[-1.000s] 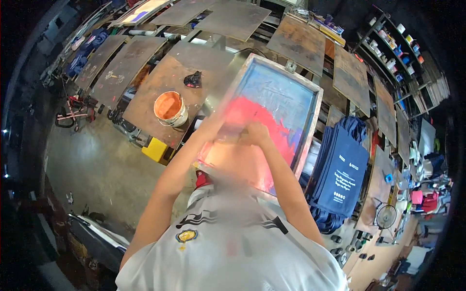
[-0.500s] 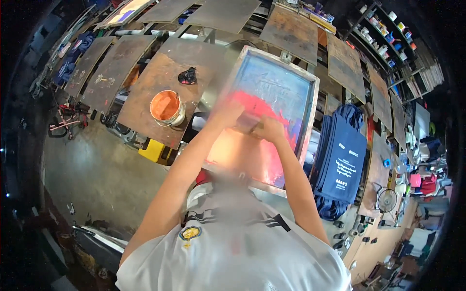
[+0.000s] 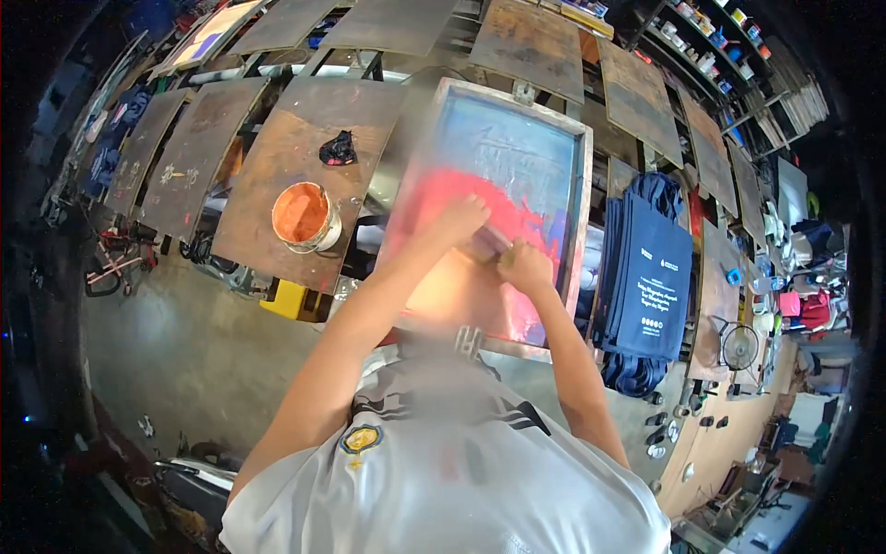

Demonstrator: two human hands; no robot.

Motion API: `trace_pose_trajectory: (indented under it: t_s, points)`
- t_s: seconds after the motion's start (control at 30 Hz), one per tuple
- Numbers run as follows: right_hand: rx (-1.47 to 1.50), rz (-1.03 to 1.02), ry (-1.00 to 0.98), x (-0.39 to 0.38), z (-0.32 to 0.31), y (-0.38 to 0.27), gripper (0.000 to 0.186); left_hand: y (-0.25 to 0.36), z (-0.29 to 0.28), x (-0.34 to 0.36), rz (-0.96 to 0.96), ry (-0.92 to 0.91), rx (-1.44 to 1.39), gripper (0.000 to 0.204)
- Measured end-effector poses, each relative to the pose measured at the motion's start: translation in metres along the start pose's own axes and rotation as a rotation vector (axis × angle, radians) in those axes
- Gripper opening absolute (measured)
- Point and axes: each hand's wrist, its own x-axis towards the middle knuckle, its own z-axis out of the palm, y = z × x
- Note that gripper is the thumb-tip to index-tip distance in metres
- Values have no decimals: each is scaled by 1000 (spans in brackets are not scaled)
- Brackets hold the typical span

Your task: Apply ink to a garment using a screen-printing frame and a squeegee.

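Observation:
In front of me lies a screen-printing frame (image 3: 584,189) with a wooden rim. Blue mesh (image 3: 512,138) shows at its far end, and bright red ink (image 3: 452,187) is spread across its middle and right side. My left hand (image 3: 464,220) and my right hand (image 3: 526,268) are both closed on a squeegee (image 3: 491,242), which sits slantwise over the mesh. The left hand is on its far left end, the right on its near right end. The hands partly cover the squeegee, and its lower edge is hard to make out.
To the left, a bucket of orange ink (image 3: 303,214) and a crumpled black item (image 3: 339,148) rest on a stained board (image 3: 268,166). Dark blue tote bags (image 3: 646,277) are stacked right of the frame. Rows of boards run behind; a yellow box (image 3: 291,294) is below the left board.
Both hands have shifted right and a little nearer to me over the frame, with the squeegee between them. The whole view has also moved slightly.

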Motion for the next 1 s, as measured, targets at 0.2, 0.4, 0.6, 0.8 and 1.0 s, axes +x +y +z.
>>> trace_pose_trajectory:
  t_s: [0.2, 0.4, 0.6, 0.8, 1.0]
  points:
    - [129, 36, 12, -33, 37, -42, 50, -23, -23, -27, 56, -425, -72, 71]
    - [115, 173, -26, -44, 9, -22, 61, 3, -14, 11, 141, -318, -75, 61]
    - [101, 218, 123, -71, 2, 4, 65, 52, 10, 47, 213, -125, -108, 41]
    - [263, 332, 278, -103, 60, -50, 67, 37, 10, 14, 342, -232, -48, 28]
    - [252, 304, 366, -62, 68, -92, 62, -29, 9, 3, 357, -103, -49, 23]
